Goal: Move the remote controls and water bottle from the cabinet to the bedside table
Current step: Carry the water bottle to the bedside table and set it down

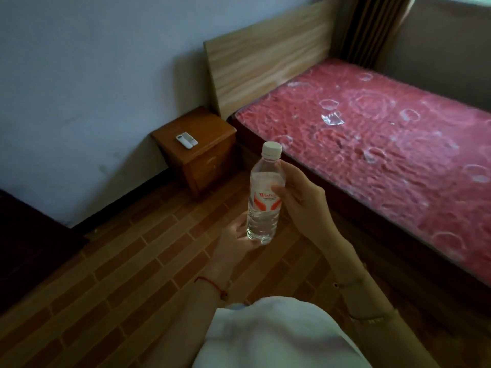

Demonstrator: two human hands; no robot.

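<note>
A clear water bottle (pixel 264 197) with a white cap and a red-and-white label stands upright in front of me, above the floor. My right hand (pixel 300 197) grips its middle from the right, thumb across the label. My left hand (pixel 233 237) cups its base from below and the left. Two white remote controls (pixel 186 140) lie side by side on top of the brown wooden bedside table (pixel 210 128), which stands against the wall further ahead and to the left of the bottle.
A bed with a red patterned mattress (pixel 385 144) and a light wooden headboard (pixel 268 57) fills the right side. A dark piece of furniture (pixel 29 248) stands at the left edge. Brick-patterned floor (pixel 119 266) stretches between me and the bedside table.
</note>
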